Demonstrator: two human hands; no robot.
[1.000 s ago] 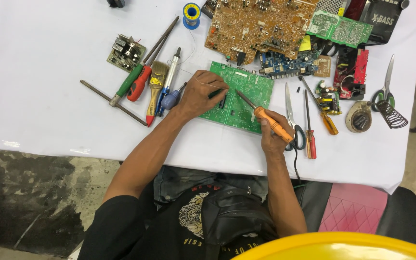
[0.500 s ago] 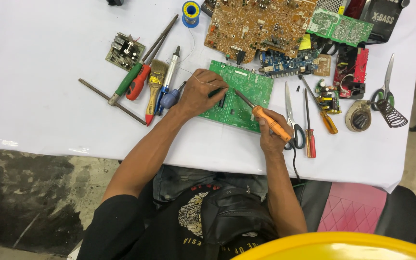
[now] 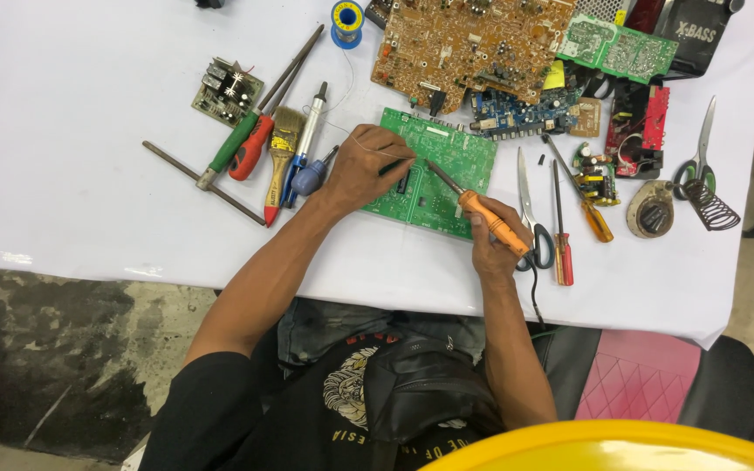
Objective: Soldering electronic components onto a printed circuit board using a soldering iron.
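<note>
The left hand (image 3: 364, 166) covers part of the green circuit board (image 3: 434, 170) on the white tabletop (image 3: 71, 174), so what its closed fingers pinch, maybe a thin solder wire, is hard to see. The right hand (image 3: 492, 240) grips the orange-handled soldering iron (image 3: 477, 209), tip on the board. Compared with before, both hands stay almost in the same place.

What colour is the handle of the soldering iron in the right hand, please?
Orange, seen in the head view: soldering iron in the right hand.
</note>
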